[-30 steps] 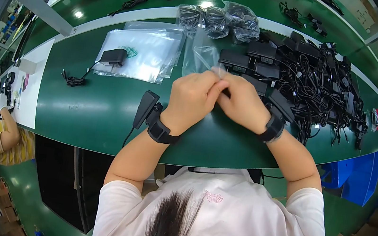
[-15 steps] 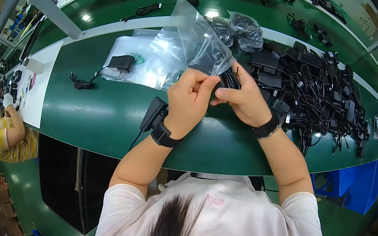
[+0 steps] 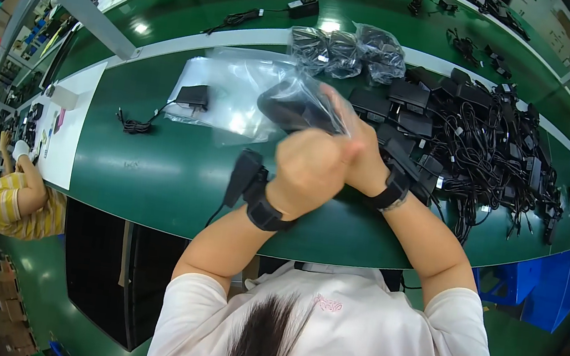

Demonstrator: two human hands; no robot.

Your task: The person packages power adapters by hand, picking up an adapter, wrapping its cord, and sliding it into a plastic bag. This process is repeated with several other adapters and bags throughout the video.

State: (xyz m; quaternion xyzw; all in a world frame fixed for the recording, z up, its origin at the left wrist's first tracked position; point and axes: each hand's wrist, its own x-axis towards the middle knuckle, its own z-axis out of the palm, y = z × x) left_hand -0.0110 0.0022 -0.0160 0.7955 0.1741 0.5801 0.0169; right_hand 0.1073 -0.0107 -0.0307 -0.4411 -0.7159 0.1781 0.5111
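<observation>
Both hands rose since half a second ago, and the bag tipped left with the adapter inside. Left hand was fisted on the bag's neck; right hand was curled shut on it just behind. I held the bag above the green table. Film judged thin, slippery, easily torn; adapter stiff, fairly weighty; best gripped through the film at the brick. Loose adapters crowded right, bagged ones ahead, empty bags left
</observation>
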